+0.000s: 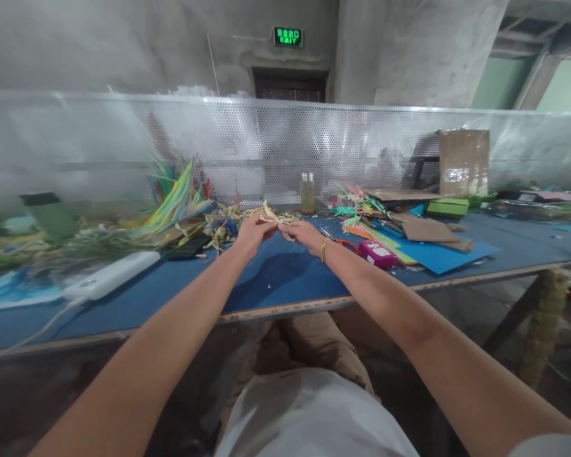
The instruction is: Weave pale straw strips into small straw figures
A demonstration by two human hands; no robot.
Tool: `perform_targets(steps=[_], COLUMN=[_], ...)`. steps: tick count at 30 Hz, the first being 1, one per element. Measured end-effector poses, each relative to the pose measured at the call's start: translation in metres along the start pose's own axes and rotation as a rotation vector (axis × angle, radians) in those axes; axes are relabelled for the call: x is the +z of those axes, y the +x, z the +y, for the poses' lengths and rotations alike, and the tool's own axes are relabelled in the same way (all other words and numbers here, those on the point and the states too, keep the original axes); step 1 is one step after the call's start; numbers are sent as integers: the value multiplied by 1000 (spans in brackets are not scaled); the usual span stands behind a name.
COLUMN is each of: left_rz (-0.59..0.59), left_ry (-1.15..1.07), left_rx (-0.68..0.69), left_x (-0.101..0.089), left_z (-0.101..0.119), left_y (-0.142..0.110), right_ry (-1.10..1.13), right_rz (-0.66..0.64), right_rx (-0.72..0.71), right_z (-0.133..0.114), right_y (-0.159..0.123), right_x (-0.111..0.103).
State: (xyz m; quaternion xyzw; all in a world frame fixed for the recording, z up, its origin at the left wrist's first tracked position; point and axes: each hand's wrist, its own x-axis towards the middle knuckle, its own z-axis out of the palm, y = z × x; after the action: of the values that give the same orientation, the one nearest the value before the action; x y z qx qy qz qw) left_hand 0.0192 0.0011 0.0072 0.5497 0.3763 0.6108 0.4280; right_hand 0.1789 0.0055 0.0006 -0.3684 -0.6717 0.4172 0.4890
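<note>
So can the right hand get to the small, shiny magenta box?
Probably yes: the magenta box looks close to the right hand, with nothing on top. But that hand is pinching a thin, pale strip just now.

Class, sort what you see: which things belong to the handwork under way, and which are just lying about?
In use:
- pale strip, between left hand and right hand
- blue tabletop, beneath

Seemingly just lying about:
- white power strip
- purple box
- bottle of yellowish liquid
- cardboard pieces
</note>
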Motion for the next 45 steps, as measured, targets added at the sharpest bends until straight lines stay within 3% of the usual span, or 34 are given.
perform_targets(steps=[4,8,10,18,25,29,38,45], left_rz=[-25,16,7,-312,-218,-212,-109,-162], left_ry=[22,72,103,414,388,475,445,560], left_rx=[-11,-55,-12,286,300,326,331,291], left_x=[1,0,-2,-5,-4,-4,0,0], left_z=[1,2,4,12,2,1,5,8], left_y=[-1,2,3,0,4,7,4,3], right_ry=[123,66,23,-34,55,79,118,108], right_rz=[-2,10,-16,62,92,88,264,331], right_rx=[23,30,34,-55,-193,-161,-117,-114], right_z=[-3,-7,-8,-4,2,4,-2,-4], right_y=[0,2,2,5,7,10,12,11], right_x=[1,-2,-4,-9,-7,-6,-9,-9])
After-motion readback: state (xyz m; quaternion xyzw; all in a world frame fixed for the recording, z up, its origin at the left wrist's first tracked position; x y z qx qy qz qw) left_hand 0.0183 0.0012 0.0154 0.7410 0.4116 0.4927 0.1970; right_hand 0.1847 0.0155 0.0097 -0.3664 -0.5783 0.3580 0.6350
